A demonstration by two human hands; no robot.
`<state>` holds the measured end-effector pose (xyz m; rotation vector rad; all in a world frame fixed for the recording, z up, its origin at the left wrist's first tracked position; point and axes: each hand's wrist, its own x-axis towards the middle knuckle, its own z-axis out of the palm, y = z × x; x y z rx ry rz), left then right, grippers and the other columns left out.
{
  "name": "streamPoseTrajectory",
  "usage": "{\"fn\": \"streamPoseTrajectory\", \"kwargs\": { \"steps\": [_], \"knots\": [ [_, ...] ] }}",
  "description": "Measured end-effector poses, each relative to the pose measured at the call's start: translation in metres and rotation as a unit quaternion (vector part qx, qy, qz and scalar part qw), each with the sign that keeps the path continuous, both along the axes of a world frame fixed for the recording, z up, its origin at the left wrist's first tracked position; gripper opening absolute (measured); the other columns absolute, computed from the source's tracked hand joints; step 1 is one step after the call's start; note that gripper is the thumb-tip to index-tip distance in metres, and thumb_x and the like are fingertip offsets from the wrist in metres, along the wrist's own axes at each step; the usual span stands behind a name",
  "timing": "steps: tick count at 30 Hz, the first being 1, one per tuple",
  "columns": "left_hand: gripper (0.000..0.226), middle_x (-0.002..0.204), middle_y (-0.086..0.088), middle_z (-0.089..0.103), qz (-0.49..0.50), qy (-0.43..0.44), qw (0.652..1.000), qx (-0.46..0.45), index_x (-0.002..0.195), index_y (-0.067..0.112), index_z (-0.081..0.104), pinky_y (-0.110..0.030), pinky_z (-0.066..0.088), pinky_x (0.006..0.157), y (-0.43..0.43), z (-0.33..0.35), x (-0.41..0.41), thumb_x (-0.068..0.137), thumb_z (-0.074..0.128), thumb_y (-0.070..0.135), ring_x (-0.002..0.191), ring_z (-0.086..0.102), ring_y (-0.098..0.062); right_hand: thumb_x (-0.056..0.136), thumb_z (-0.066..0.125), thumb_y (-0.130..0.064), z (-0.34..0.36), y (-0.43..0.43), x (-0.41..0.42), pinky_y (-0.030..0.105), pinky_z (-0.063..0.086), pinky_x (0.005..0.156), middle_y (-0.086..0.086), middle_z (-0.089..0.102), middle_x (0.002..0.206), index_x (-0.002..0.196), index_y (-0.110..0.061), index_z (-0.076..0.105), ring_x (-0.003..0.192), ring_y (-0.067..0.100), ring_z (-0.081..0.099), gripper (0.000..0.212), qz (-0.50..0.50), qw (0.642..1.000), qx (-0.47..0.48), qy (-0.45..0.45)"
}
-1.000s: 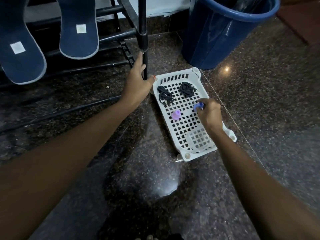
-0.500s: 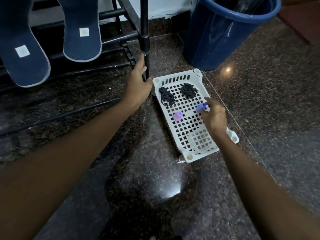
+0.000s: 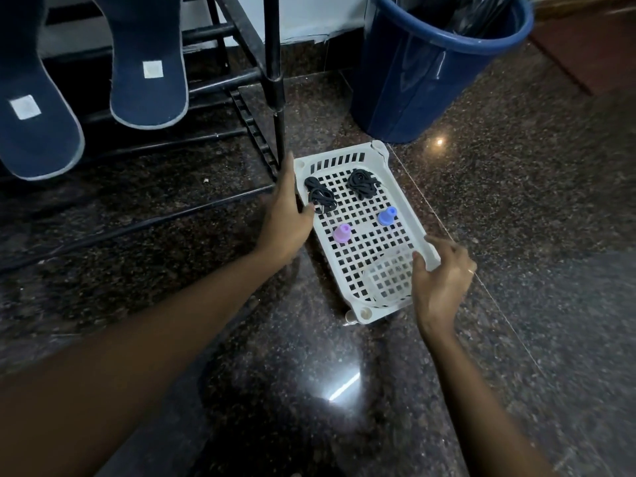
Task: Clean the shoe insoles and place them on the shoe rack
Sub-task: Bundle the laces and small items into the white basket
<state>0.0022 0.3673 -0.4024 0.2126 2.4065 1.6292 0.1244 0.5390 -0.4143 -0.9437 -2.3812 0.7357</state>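
Two dark blue insoles hang over the black shoe rack point(image 3: 272, 63) at the upper left: one insole point(image 3: 38, 132) at the far left, the other insole point(image 3: 148, 74) beside it. A white perforated tray point(image 3: 402, 197) lies on the floor by the rack's leg. My left hand point(image 3: 285, 218) grips the tray's left rim, thumb inside. My right hand point(image 3: 440, 277) grips the near right rim. Inside lie two black lace bundles point(image 3: 320, 197), a blue cap point(image 3: 387, 216), a pink cap point(image 3: 341, 233) and a clear cup point(image 3: 387, 280).
A dark blue bucket point(image 3: 413, 84) with a black liner stands behind the tray, to the right of the rack. The floor is polished dark granite with light glare in front of me. A reddish mat edge shows at the far upper right.
My right hand let go of the blue cap, left it in the tray, and moved to the near right rim. My left hand shifted from the rack leg onto the tray's left rim.
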Motion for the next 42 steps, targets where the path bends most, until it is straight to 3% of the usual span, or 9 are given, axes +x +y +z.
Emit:
{"fn": "streamPoseTrajectory", "kwargs": {
  "steps": [2, 7, 9, 14, 21, 26, 31, 33, 42],
  "knots": [
    [0.082, 0.155, -0.004, 0.028, -0.016, -0.027, 0.999, -0.016, 0.153, 0.026, 0.004, -0.037, 0.04, 0.106, 0.007, -0.013, 0.016, 0.093, 0.053, 0.0, 0.14, 0.03, -0.02, 0.082, 0.064, -0.005, -0.001, -0.004, 0.009, 0.035, 0.032, 0.093, 0.014, 0.049, 0.114, 0.111, -0.006, 0.06, 0.11, 0.029, 0.039, 0.03, -0.038, 0.999, -0.016, -0.003],
    [0.077, 0.158, -0.002, 0.02, -0.048, -0.121, 0.99, -0.052, 0.154, 0.021, 0.001, -0.018, 0.034, 0.093, 0.02, -0.023, 0.051, 0.096, 0.048, 0.004, 0.137, 0.035, -0.02, 0.081, 0.064, 0.0, -0.005, -0.017, 0.019, 0.034, 0.04, 0.087, 0.003, 0.036, 0.101, 0.101, -0.002, 0.052, 0.1, 0.029, 0.044, 0.024, -0.112, 0.987, -0.093, 0.063],
    [0.077, 0.159, -0.002, 0.015, -0.055, -0.145, 0.986, -0.068, 0.153, 0.018, -0.003, -0.024, 0.038, 0.097, 0.024, -0.025, 0.057, 0.096, 0.047, 0.006, 0.137, 0.035, -0.023, 0.079, 0.066, 0.002, -0.006, -0.018, 0.018, 0.021, 0.043, 0.079, 0.005, 0.036, 0.1, 0.103, -0.001, 0.05, 0.09, 0.019, 0.044, 0.029, -0.154, 0.974, -0.132, 0.097],
    [0.077, 0.157, -0.007, 0.023, -0.044, -0.154, 0.984, -0.08, 0.152, 0.014, -0.004, -0.017, 0.041, 0.075, 0.03, -0.027, 0.058, 0.094, 0.043, -0.005, 0.125, 0.048, -0.024, 0.079, 0.068, 0.001, -0.021, -0.01, 0.017, 0.007, 0.044, 0.056, 0.007, 0.054, 0.088, 0.098, -0.006, 0.048, 0.055, -0.009, 0.053, 0.029, -0.229, 0.888, -0.342, 0.203],
    [0.076, 0.158, -0.007, 0.022, -0.031, -0.159, 0.982, -0.094, 0.152, 0.014, -0.002, -0.017, 0.038, 0.085, 0.032, -0.027, 0.046, 0.095, 0.044, -0.005, 0.134, 0.04, -0.024, 0.076, 0.073, -0.013, -0.036, 0.001, 0.017, 0.035, 0.053, 0.075, 0.011, 0.066, 0.079, 0.073, -0.01, 0.063, 0.073, 0.021, 0.064, 0.012, -0.229, 0.869, -0.418, 0.132],
    [0.074, 0.152, -0.014, 0.033, -0.022, -0.166, 0.981, -0.094, 0.152, 0.011, -0.002, -0.018, 0.043, 0.075, 0.033, -0.025, 0.03, 0.096, 0.044, -0.004, 0.125, 0.048, -0.03, 0.075, 0.075, -0.016, -0.032, 0.003, -0.007, 0.032, 0.049, 0.068, 0.006, 0.064, 0.071, 0.064, -0.014, 0.059, 0.066, 0.019, 0.06, 0.02, -0.205, 0.877, -0.415, 0.126],
    [0.072, 0.147, -0.012, 0.042, -0.011, -0.167, 0.983, -0.079, 0.153, 0.011, 0.001, -0.031, 0.046, 0.088, 0.035, -0.022, 0.021, 0.095, 0.043, -0.003, 0.122, 0.051, -0.028, 0.08, 0.07, -0.009, -0.019, -0.003, -0.034, 0.017, 0.048, 0.052, 0.003, 0.059, 0.065, 0.061, -0.012, 0.052, 0.048, 0.003, 0.054, 0.026, -0.197, 0.869, -0.432, 0.141],
    [0.071, 0.146, -0.011, 0.043, -0.007, -0.167, 0.983, -0.07, 0.152, 0.01, 0.002, -0.031, 0.046, 0.088, 0.034, -0.019, 0.018, 0.096, 0.044, -0.001, 0.121, 0.052, -0.027, 0.08, 0.07, -0.007, -0.017, -0.004, -0.046, 0.024, 0.052, 0.057, 0.009, 0.063, 0.07, 0.062, -0.011, 0.052, 0.052, 0.008, 0.059, 0.025, -0.19, 0.856, -0.457, 0.15],
    [0.068, 0.161, 0.0, -0.002, -0.012, -0.159, 0.985, -0.068, 0.153, 0.008, 0.006, -0.023, 0.043, 0.077, 0.032, -0.002, 0.005, 0.097, 0.045, 0.004, 0.134, 0.039, -0.025, 0.081, 0.068, -0.002, -0.007, -0.011, -0.088, 0.017, 0.048, 0.041, -0.001, 0.06, 0.046, 0.064, -0.009, 0.048, 0.034, 0.004, 0.052, 0.027, -0.152, 0.837, -0.503, 0.154]
  ]
}}
